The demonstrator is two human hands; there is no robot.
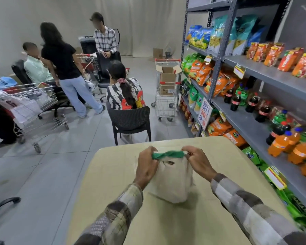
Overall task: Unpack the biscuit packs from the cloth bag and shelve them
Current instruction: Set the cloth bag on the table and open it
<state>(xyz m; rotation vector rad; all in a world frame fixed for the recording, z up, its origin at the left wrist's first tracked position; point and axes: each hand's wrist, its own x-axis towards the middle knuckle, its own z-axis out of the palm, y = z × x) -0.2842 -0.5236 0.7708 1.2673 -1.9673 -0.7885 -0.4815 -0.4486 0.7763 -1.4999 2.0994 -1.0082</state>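
Note:
A white cloth bag with a green top edge stands on the beige table in front of me. My left hand grips the left end of the green rim. My right hand grips its right end. The rim is stretched between the two hands above the bag. The bag bulges, but its contents are hidden; no biscuit packs show. The grey metal shelving runs along my right side.
The shelves hold snack bags and soda bottles. A person sits in a black chair beyond the table. Shopping carts stand at the left and by the shelf end. Other people stand at the back.

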